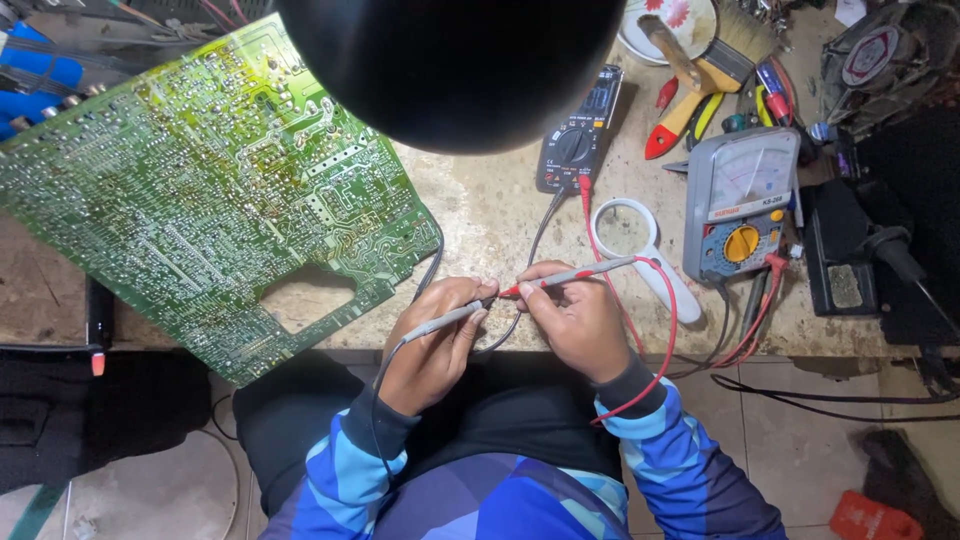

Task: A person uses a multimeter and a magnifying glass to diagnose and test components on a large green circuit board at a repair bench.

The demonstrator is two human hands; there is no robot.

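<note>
Your left hand (432,345) pinches the black probe (445,320), your right hand (578,320) the red probe (570,276); both lie left-right, tips meeting between.

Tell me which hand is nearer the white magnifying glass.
Right. The right hand, holding the red probe, sits just left of the magnifying glass, close to its handle. The left hand, holding the grey probe, is farther left, beyond the right hand.

Two meters (578,135) (740,205), two probes (445,320) (575,274), one circuit board (200,190), one magnifying glass (640,250), one brush (725,50).
</note>
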